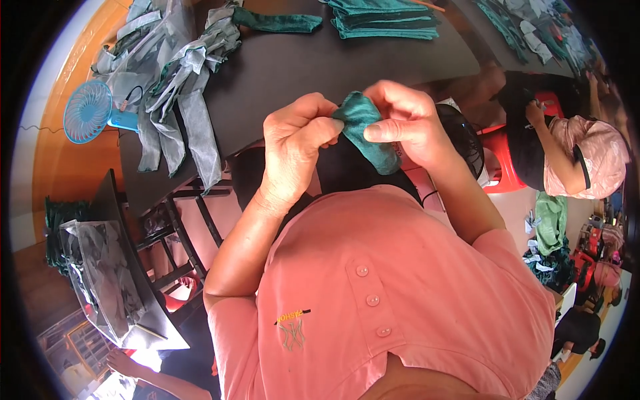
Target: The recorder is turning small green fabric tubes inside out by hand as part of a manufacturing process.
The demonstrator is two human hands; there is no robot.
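Both hands are raised in front of my chest, near the table's front edge, with a dark green velvety fabric piece (373,143) between them. My left hand (297,137) pinches its upper left edge between thumb and fingers. On the other side my right hand (410,123) grips the piece, its thumb laid across the front and the fingers behind. The cloth bulges at the top and its lower end hangs down toward my lap. Whether it is a tube or a folded strip, I cannot tell.
A dark table (287,73) lies ahead. On it are a green fabric stack (383,20), a tangle of grey-green strips (200,127) hanging over the edge, and a blue fan (90,112). Rightward, a person in black (527,147) sits on a red stool (500,163).
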